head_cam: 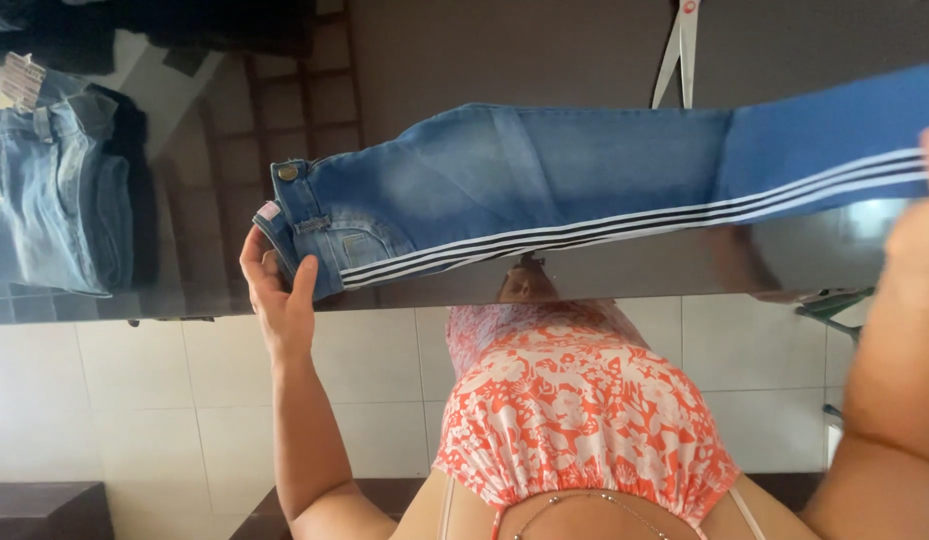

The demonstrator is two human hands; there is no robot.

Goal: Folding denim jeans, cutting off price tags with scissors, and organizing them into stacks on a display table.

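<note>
Folded jeans [545, 185] with white side stripes lie across the middle of the frame on a glossy dark table [625, 270]. The left hand [277, 290], at centre left, grips the waistband end, thumb over the denim, fingers curled beneath. The right hand [920, 235], at the right edge, lies on the leg end; its fingers are out of view, so I cannot tell their grip. Scissors [680, 50] lie at top centre, more jeans [55, 190] upper left.

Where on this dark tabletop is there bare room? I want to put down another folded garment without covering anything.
The widest bare patch lies between the stacked jeans at the left and the waistband of the striped jeans. Another lies beyond the striped jeans, left of the scissors. The near edge is crowded: the left hand grips the waistband and the right hand rests on the leg.
</note>
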